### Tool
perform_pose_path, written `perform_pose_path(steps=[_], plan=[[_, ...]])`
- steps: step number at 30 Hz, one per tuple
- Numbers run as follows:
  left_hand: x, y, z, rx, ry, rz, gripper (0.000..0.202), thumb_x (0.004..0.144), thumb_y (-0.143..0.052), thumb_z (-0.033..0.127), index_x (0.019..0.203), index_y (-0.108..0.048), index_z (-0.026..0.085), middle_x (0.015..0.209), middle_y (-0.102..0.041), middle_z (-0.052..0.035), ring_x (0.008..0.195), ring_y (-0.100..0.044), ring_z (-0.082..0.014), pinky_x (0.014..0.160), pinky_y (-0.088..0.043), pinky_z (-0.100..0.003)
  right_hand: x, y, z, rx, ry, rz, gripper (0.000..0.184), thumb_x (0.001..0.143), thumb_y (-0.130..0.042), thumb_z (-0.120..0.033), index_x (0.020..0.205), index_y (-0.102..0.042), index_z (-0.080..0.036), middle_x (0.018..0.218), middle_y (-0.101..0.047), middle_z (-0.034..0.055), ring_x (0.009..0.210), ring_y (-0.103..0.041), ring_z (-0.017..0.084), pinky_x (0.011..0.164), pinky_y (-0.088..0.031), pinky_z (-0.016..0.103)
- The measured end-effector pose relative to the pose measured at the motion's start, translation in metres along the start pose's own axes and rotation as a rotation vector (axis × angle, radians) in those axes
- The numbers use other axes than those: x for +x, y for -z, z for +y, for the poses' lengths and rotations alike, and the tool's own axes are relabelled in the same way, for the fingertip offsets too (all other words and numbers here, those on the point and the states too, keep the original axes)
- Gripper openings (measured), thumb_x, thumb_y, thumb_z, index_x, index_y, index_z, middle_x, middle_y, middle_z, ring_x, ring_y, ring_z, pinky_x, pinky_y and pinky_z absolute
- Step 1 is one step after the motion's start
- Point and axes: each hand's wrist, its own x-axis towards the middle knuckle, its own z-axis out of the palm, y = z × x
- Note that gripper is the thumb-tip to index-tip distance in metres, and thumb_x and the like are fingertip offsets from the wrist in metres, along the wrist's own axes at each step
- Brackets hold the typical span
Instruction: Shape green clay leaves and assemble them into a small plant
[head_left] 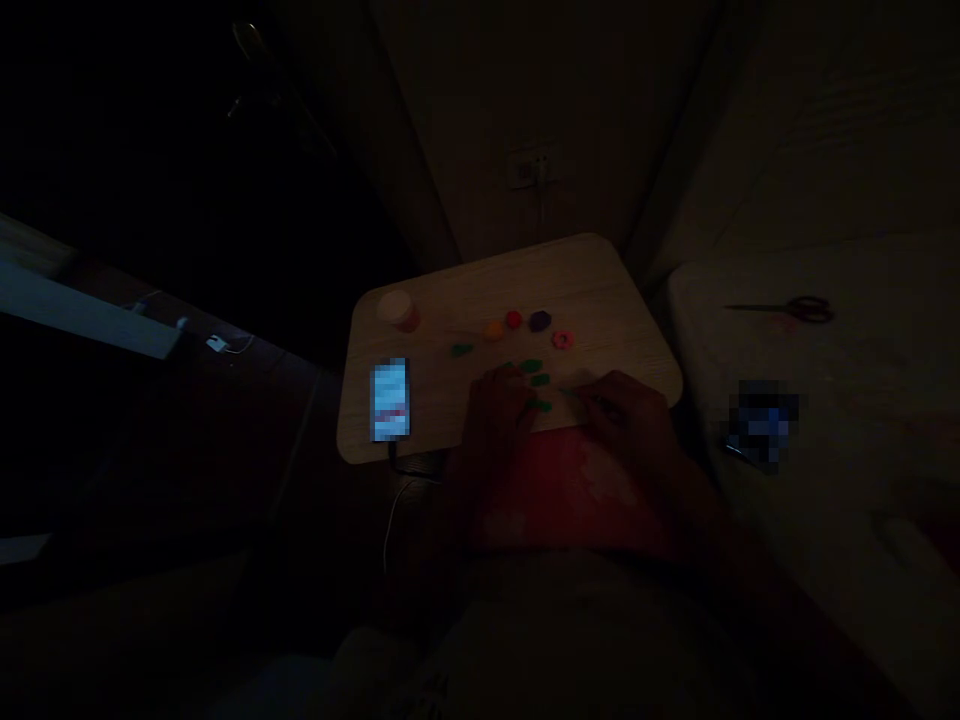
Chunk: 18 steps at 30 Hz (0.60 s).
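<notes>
The room is very dark, so finger details are faint. My left hand (pixel 496 408) rests on the small wooden table, its fingers bent and closed at the nearest green clay piece (pixel 541 406). Two more green pieces, an upper one (pixel 532 366) and a middle one (pixel 539 380), lie just past those fingertips. My right hand (pixel 628 408) is closed in a pinch on a thin pointed tool (pixel 568 392), whose tip points left toward the green pieces. Farther back lie an orange lump (pixel 493 329), a red lump (pixel 513 319), a purple lump (pixel 540 320) and a pink flower-shaped ring (pixel 562 340).
A lit phone (pixel 390 400) with a cable lies at the table's (pixel 439 425) left side. Behind it stands a cup (pixel 397 310); another green piece (pixel 462 349) is nearby. Scissors (pixel 806 309) and a blurred dark object (pixel 763 425) lie on the pale surface at right.
</notes>
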Motion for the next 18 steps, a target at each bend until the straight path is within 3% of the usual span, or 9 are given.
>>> perform_pose_path(steps=[4, 8, 11, 13, 18], plan=[[0.002, -0.002, 0.007, 0.031, 0.088, 0.07, 0.025, 0.094, -0.073, 0.044, 0.097, -0.07, 0.019, 0.131, -0.064, -0.0148, 0.12, -0.057, -0.0338, 0.101, -0.046, -0.051, 0.0, -0.003, 0.001, -0.005, -0.01, -0.016, 0.018, 0.099, -0.06, -0.021, 0.1, -0.078, -0.021, 0.091, -0.075, 0.0072, 0.083, -0.072, 0.022, 0.074, -0.056, 0.033], [-0.003, -0.005, 0.008, 0.003, 0.172, 0.178, 0.029, 0.096, -0.07, 0.046, 0.103, -0.065, 0.018, 0.117, -0.066, -0.0153, 0.111, -0.058, -0.0331, 0.095, -0.047, -0.049, -0.002, -0.011, 0.001, -0.019, -0.03, -0.027, 0.018, 0.099, -0.06, -0.021, 0.1, -0.078, -0.019, 0.093, -0.074, 0.0086, 0.085, -0.072, 0.023, 0.076, -0.056, 0.034], [-0.013, -0.002, -0.001, -0.095, 0.075, 0.185, 0.014, 0.099, -0.063, 0.028, 0.11, -0.065, 0.019, 0.117, -0.069, -0.0118, 0.111, -0.06, -0.0288, 0.099, -0.047, -0.047, -0.004, -0.019, -0.001, -0.031, -0.055, -0.057, 0.019, 0.098, -0.059, -0.02, 0.099, -0.078, -0.019, 0.096, -0.075, 0.0094, 0.087, -0.072, 0.024, 0.079, -0.056, 0.035], [-0.02, 0.0, -0.008, -0.151, -0.037, 0.124, 0.017, 0.099, -0.058, 0.018, 0.113, -0.068, 0.021, 0.119, -0.072, -0.0085, 0.114, -0.061, -0.026, 0.102, -0.047, -0.045, -0.006, -0.022, -0.002, -0.041, -0.075, -0.081, 0.02, 0.098, -0.058, -0.02, 0.1, -0.078, -0.02, 0.098, -0.076, 0.0099, 0.089, -0.072, 0.025, 0.08, -0.055, 0.036], [-0.026, -0.004, -0.016, -0.174, -0.11, 0.087, 0.022, 0.101, -0.058, 0.016, 0.115, -0.073, 0.022, 0.118, -0.075, -0.0068, 0.113, -0.063, -0.0241, 0.103, -0.049, -0.046, -0.007, -0.025, -0.001, -0.042, -0.112, -0.111, 0.021, 0.098, -0.058, -0.02, 0.103, -0.078, -0.02, 0.101, -0.076, 0.0105, 0.092, -0.072, 0.026, 0.083, -0.055, 0.037]])
